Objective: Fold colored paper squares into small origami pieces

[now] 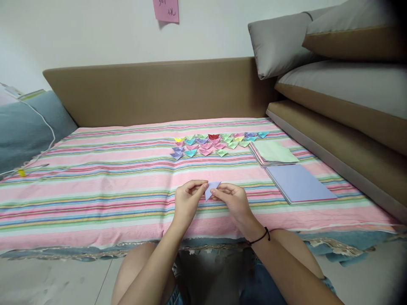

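A small folded piece of lavender paper (212, 189) is held up between my two hands, above the near part of the striped cloth. My left hand (188, 199) pinches its left edge between thumb and fingertips. From the other side, my right hand (233, 201) grips the paper, its thumb lying on the front face. The fingers partly cover the paper, so its full shape is hidden. Beyond my hands, several folded paper boats (206, 146) in pink, green, blue, purple, yellow and red stand in rows on the cloth.
To the right lie a stack of lavender paper sheets (300, 184) and, behind it, a stack topped with light green paper (275, 151). Grey and brown cushions (343, 89) pile up at the right. A white cable (47, 127) runs along the left. A brown backboard (159, 93) closes the far side.
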Motion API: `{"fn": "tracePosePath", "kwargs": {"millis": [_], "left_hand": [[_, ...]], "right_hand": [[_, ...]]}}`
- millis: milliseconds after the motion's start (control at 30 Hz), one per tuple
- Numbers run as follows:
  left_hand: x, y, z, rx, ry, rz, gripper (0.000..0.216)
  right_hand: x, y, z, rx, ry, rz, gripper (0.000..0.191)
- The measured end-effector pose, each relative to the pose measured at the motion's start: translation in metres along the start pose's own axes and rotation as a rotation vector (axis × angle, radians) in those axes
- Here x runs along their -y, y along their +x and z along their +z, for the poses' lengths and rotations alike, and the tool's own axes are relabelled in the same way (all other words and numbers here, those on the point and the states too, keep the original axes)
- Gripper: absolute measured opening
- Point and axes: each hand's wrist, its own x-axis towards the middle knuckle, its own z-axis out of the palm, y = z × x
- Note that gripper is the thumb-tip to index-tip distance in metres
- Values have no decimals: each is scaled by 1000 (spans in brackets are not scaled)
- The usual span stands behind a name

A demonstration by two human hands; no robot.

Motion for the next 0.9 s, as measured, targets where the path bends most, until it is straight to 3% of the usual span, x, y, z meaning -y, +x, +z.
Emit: {"fn": "tracePosePath", "kwargs": {"millis": [267,500,900], "left_hand": [[1,1,-3,39,-136,33,29],[-2,-1,-3,33,-12,-7,19],[-1,-1,-3,63,96,97,13]], "right_hand": [[-1,-1,1,65,-3,-8,23],[1,-2,-1,95,-28,-8,23],[1,-2,-1,76,-30,-19,24]]}}
